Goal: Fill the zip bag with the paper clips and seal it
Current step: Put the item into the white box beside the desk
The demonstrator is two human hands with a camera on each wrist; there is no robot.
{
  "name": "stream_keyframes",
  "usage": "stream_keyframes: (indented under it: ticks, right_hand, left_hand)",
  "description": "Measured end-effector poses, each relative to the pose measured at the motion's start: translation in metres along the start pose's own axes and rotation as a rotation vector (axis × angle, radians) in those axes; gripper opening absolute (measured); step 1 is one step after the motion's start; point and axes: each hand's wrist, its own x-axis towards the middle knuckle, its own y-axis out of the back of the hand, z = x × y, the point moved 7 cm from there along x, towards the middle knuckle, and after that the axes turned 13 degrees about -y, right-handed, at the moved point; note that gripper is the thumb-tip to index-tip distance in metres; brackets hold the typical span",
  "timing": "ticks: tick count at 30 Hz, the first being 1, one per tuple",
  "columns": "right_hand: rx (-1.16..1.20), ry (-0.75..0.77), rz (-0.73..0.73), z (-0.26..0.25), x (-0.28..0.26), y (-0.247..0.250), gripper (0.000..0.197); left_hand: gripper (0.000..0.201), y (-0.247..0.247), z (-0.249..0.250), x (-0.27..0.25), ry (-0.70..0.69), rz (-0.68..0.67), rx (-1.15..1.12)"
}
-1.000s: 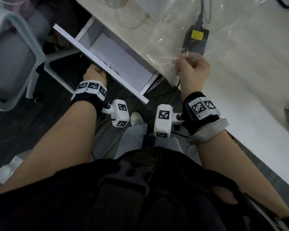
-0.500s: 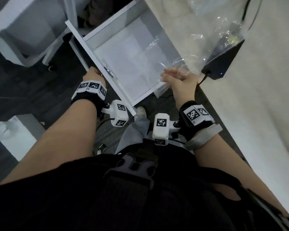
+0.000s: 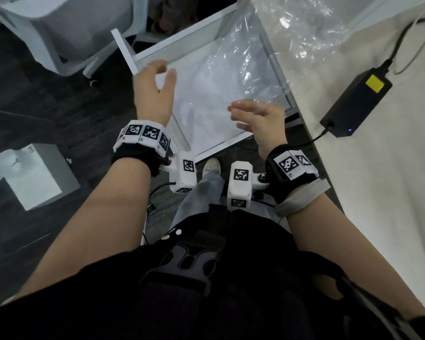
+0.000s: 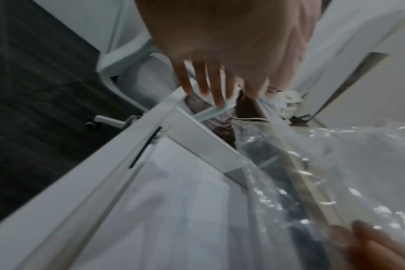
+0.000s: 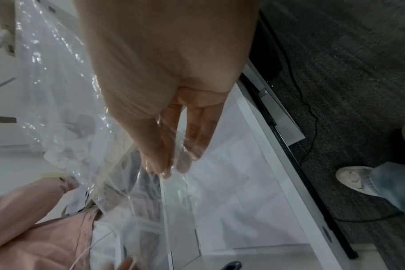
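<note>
A large clear plastic bag [image 3: 243,62] trails from the white table down into an open white drawer [image 3: 125,50]. My right hand [image 3: 253,116] is over the drawer's near right part, and the film drapes over it. In the right wrist view its thumb and fingers [image 5: 169,164] close together on a fold of the bag [image 5: 58,91]. My left hand [image 3: 155,87] hovers open above the drawer's front panel, touching nothing. The left wrist view shows its fingers [image 4: 206,82] straight over the drawer corner [image 4: 104,182]. No paper clips are in view.
A black power adapter [image 3: 356,101] with a yellow label and its cables lies on the white table [image 3: 378,192] at right. A white chair [image 3: 71,33] stands beyond the drawer, a white box [image 3: 32,175] on the dark floor at left. My shoe [image 3: 211,165] is under the drawer.
The drawer has come out wider. My left hand has let go of its front and lifted, fingers spread. My right hand has carried the bag from the table edge over the drawer.
</note>
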Motion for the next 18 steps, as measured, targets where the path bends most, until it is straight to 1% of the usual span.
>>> stream_keyframes:
  ticks: [2,3,4,6,7,9,10,11,13,16,18]
  right_hand:
    - [0.010,-0.032,-0.035,0.001,0.003,-0.003,0.017]
    - [0.018,-0.051,-0.047,0.002,0.004,-0.004,0.018]
    - [0.018,-0.071,-0.051,0.004,0.006,-0.004,0.020]
    - [0.004,-0.136,-0.047,0.013,0.011,-0.002,0.016]
    - [-0.013,-0.176,-0.039,0.019,0.014,0.000,0.011]
    - [-0.036,-0.250,0.005,0.031,0.019,0.007,0.022]
    - [-0.035,-0.281,0.034,0.036,0.021,0.011,0.025]
    - [-0.038,-0.304,0.057,0.040,0.023,0.013,0.024]
    - [-0.055,-0.343,0.083,0.044,0.024,0.016,0.019]
    - [-0.078,-0.393,0.072,0.049,0.026,0.015,0.011]
    - [-0.084,-0.412,0.071,0.053,0.029,0.015,0.009]
  left_hand:
    - [0.029,-0.028,0.013,0.002,0.035,-0.257,-0.207]
    - [0.021,-0.037,0.018,0.002,0.050,-0.338,-0.268]
    - [0.011,-0.041,0.020,0.003,0.053,-0.363,-0.292]
    - [0.007,-0.039,0.018,0.009,0.032,-0.316,-0.221]
    - [0.007,-0.033,0.015,0.012,0.018,-0.276,-0.126]
    - [0.015,-0.020,0.008,0.018,-0.019,-0.197,0.112]
    - [0.020,-0.016,0.006,0.021,-0.029,-0.183,0.218]
    - [0.025,-0.015,0.004,0.023,-0.022,-0.192,0.300]
    - [0.032,-0.020,-0.003,0.026,0.026,-0.273,0.399]
    - [0.033,-0.037,-0.011,0.029,0.069,-0.410,0.440]
    - [0.033,-0.047,-0.014,0.029,0.069,-0.427,0.425]
